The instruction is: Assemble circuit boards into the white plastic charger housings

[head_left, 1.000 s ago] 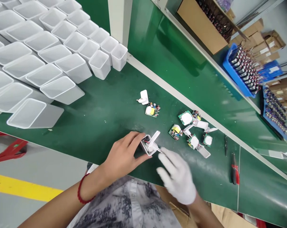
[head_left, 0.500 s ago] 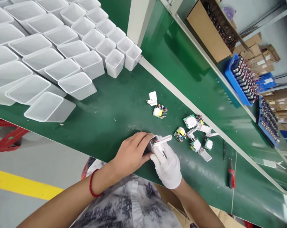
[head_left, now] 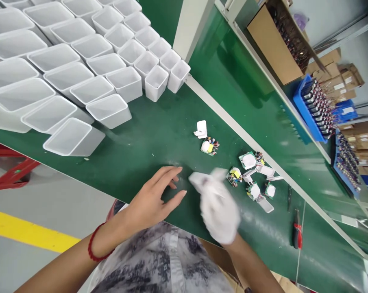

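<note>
Over the green bench my left hand [head_left: 155, 201] is bare, its fingers apart and nothing in them. Just right of it, my right hand [head_left: 218, 211], in a white glove, holds a white plastic housing [head_left: 199, 180]. Motion smears both glove and housing, so the wires and cap seen earlier cannot be made out. Ahead of the hands lie a circuit board [head_left: 208, 146] with a white round part and a white cap [head_left: 201, 129]. Close to the glove's right is another circuit board [head_left: 234, 176] with a yellow-wrapped part.
Rows of white open containers [head_left: 69, 138] stand at the left. More boards [head_left: 254, 190] with white caps lie at right, near red-handled pliers [head_left: 297, 232] and a dark slim tool [head_left: 290, 198]. A metal rail [head_left: 220, 103] crosses the bench; a blue tray [head_left: 308, 110] of parts sits beyond.
My left hand has let go of the housing and drawn back to the left, its fingers opening. The housing stays in my gloved right hand, now blurred by motion.
</note>
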